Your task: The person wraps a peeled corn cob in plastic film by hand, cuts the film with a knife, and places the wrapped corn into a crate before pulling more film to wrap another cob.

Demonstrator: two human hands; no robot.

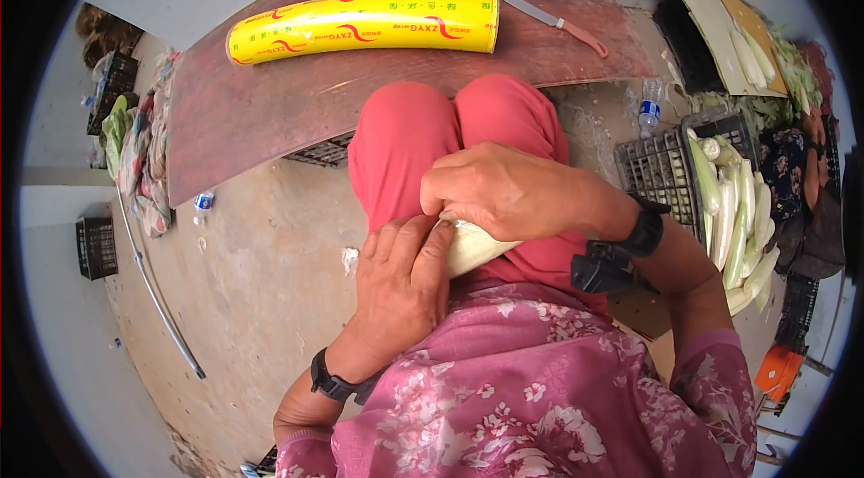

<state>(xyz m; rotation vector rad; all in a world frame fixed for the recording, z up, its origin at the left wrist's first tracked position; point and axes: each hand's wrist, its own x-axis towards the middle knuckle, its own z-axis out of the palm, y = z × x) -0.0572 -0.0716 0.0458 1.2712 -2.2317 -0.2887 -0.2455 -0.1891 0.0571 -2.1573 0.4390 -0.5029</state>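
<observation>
Over my lap, both hands are closed on a pale yellow-green vegetable (474,248) that looks like an ear of corn in its husk. My left hand (400,275) grips its left end, thumb against the tip. My right hand (504,190) lies across the top, its fingers bent down to the same end and partly hidden. The fingertips of the two hands almost meet there. The rest of the ear slants down to the right over my thigh.
On the low red-brown board (270,127) ahead lie a yellow roll of wrap (364,25) and a knife (553,22). To my right, a black crate (661,176) stands beside several similar ears (738,208). Near it is a plastic bottle (649,109). Another person's arm (813,154) shows far right.
</observation>
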